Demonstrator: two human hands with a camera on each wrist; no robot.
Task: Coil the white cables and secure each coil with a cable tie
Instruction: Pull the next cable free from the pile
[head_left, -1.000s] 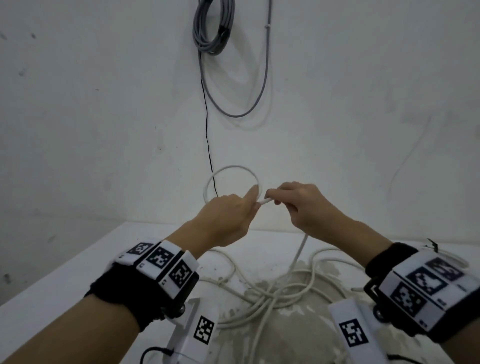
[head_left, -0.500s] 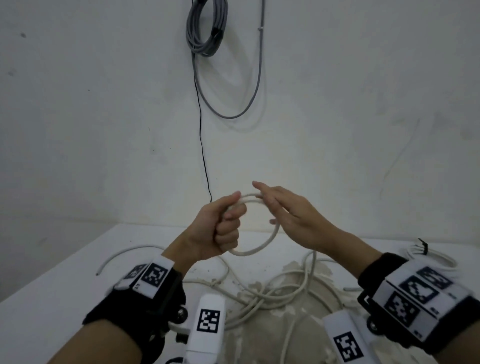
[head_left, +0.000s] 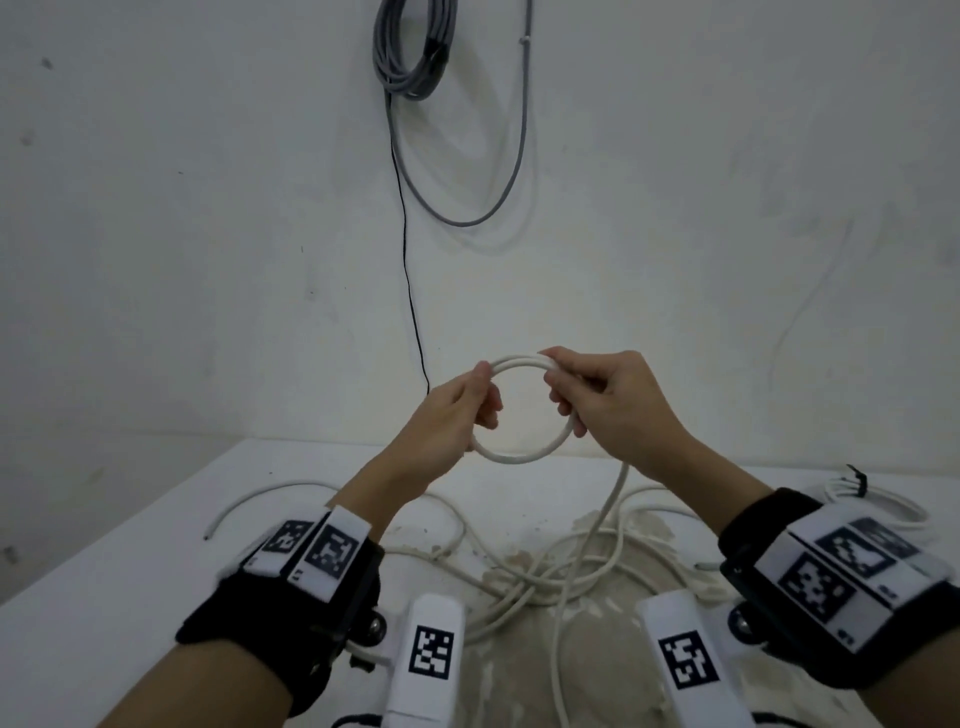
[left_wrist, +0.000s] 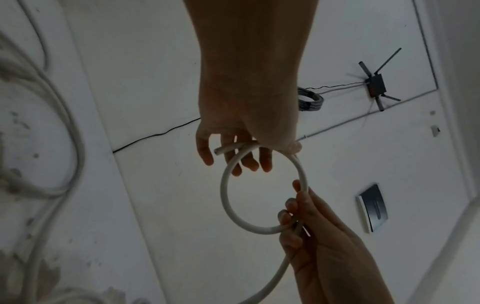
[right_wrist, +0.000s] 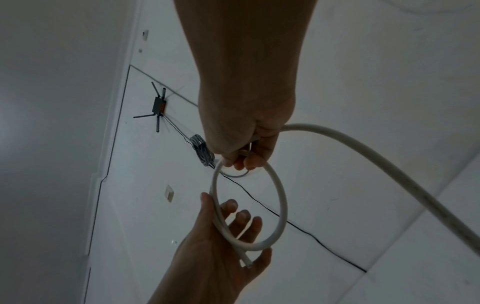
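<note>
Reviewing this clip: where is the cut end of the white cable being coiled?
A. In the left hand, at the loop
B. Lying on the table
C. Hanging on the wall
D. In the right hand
A: the cut end pokes out of the left hand where it pinches the white cable loop; the right hand grips the loop's opposite side.

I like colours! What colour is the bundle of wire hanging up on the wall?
Grey. The coiled cable bundle hangs on the white wall, clearest in the head view.

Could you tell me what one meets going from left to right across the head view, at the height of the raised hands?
Thin black wire on the wall → left hand → white cable loop → right hand.
</note>
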